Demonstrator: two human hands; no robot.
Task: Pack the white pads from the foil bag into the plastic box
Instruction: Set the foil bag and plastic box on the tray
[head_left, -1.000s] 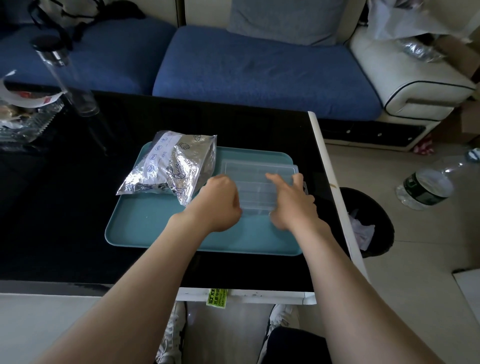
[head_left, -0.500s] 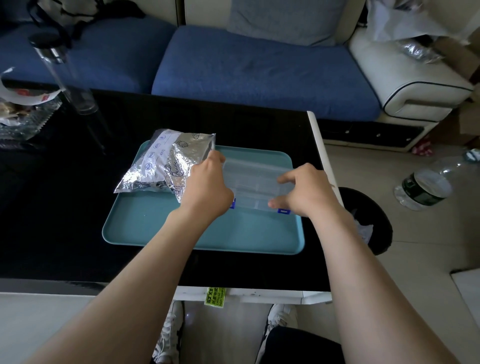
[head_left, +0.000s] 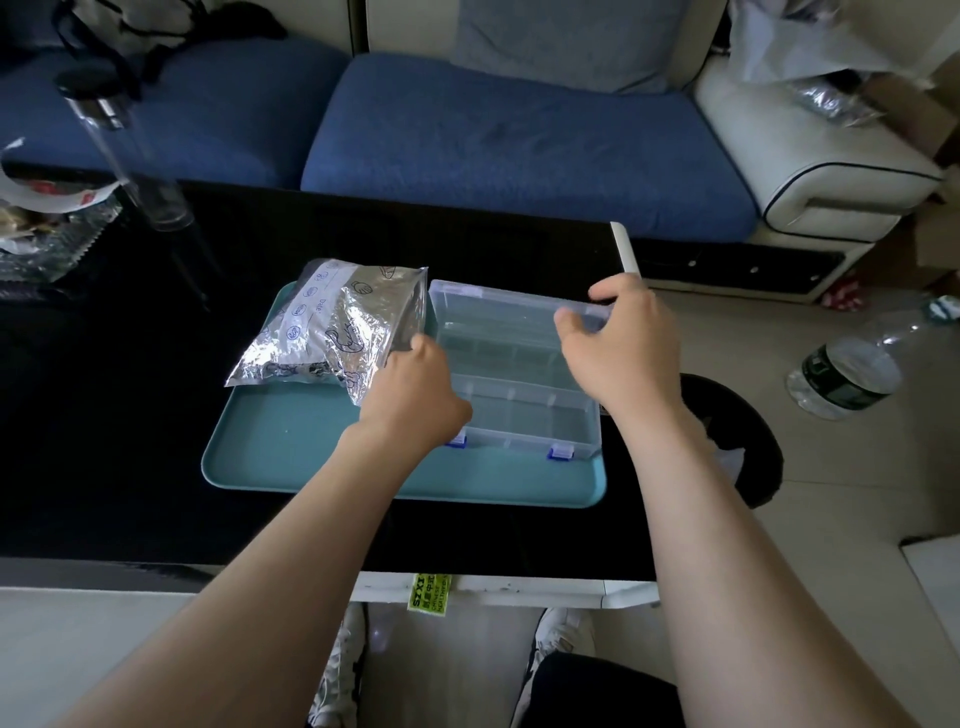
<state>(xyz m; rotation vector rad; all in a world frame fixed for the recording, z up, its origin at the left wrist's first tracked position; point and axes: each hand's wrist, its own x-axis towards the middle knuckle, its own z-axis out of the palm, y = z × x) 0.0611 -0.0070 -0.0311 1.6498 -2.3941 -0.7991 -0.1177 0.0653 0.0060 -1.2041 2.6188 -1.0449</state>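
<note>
Leftward, foil bag (head_left: 332, 332) against plastic box (head_left: 530, 421)

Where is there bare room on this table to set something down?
Free: the near-left of the tray, bordered by the foil bag, the plastic box and the near rim; also black table left of it. Crowded: the far half, bag beside box.
</note>
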